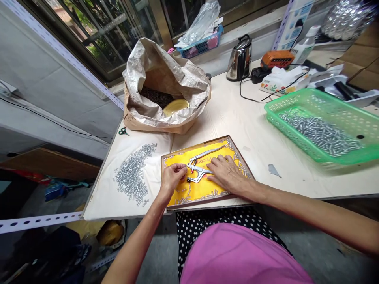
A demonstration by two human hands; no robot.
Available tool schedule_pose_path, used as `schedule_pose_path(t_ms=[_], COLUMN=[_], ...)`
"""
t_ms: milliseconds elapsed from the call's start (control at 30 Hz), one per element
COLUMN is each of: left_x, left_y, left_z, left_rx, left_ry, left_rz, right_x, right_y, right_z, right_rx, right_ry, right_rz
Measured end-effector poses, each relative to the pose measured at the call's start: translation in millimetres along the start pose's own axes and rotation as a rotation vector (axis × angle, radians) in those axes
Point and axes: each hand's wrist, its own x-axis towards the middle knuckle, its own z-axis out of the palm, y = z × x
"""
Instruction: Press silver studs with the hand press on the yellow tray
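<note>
A metal clamp-like tool (pixel 202 172) lies over a shallow tray (pixel 253 176) with a yellow lining. My left hand (pixel 173 176) has its thumb and fingertips pinched together at the tool's left end; whatever sits between them is too small to make out. My right hand (pixel 226 171) rests palm down over the tool's right part, fingers around its lower handle. Small metal pins (pixel 214 194) lie scattered along the tray's edges. Left of the tray, a large heap of similar pins (pixel 132 175) covers a white cloth.
Behind the tray stands an open sack (pixel 166 118) holding dark pieces and a yellow dish. A green basket (pixel 328 157) of metal pins is at the right. Further back are a kettle (pixel 239 59), an orange battery (pixel 277 59) and a cable. Small scissors (pixel 123 131) lie at the left edge.
</note>
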Motion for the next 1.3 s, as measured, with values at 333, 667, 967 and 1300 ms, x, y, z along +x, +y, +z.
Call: schedule_pose_path(t_ms=[333,667,967,1300], left_x=[3.0,1.6,8.5,2.8], left_y=[-23.6,-15.2,3.9,12.6], left_z=[2.1,-1.1,2.0,8.4], left_rx=[0.195,0.334,0.348,0.289], left_ry=[-0.044,-0.131,-0.278,-0.2], left_rz=[-0.056,-0.099,-0.324,-0.389], right_x=[-2.7,-0.7,5.6,23.0], right_y=[11.6,14.1,19.0,38.8], right_z=[19.2,20.2,22.9,-0.8], right_rx=[-0.115,-0.027,0.051,-0.044], right_ry=[0.106,0.105,-0.038,0.013], right_rz=[-0.149,-0.167,-0.156,-0.157])
